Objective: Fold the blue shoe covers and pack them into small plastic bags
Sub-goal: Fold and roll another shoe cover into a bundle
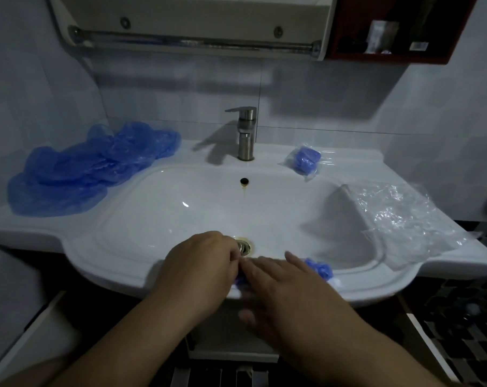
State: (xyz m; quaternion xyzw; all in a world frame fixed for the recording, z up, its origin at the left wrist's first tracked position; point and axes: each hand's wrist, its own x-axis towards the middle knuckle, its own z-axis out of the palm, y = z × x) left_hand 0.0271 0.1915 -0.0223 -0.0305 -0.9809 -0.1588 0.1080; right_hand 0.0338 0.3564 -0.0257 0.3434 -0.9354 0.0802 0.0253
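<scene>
Currently both hands work at the front edge of the sink top [33, 229], over the near rim of the basin [180, 208]. L hand [200, 263] has its fingers curled tight, tips by the drain [243, 247], and a scrap of blue shows just under them, so it seems to pinch one end of the shoe cover [319, 268]; the grip itself is blurred. R hand [278, 286] lies flat, fingers straight and spread, pressing down on the same shoe cover, whose crumpled other end sticks out past the fingertips on the basin's front-right slope. The two hands touch at the fingertips. At the back-left corner of the sink top sits the pile of shoe covers [91, 169], loose and unfolded, spreading fwd along the left edge. By the back edge, just right of the faucet [246, 132], lies a packed bag [305, 160], clear plastic w/ folded blue inside. Along the right edge lie the empty bags [404, 216], clear and crinkled, partly overhanging the basin rim and the front-right corner. Packed bag and empty bags are near each other but apart; both are well apart from the pile.
</scene>
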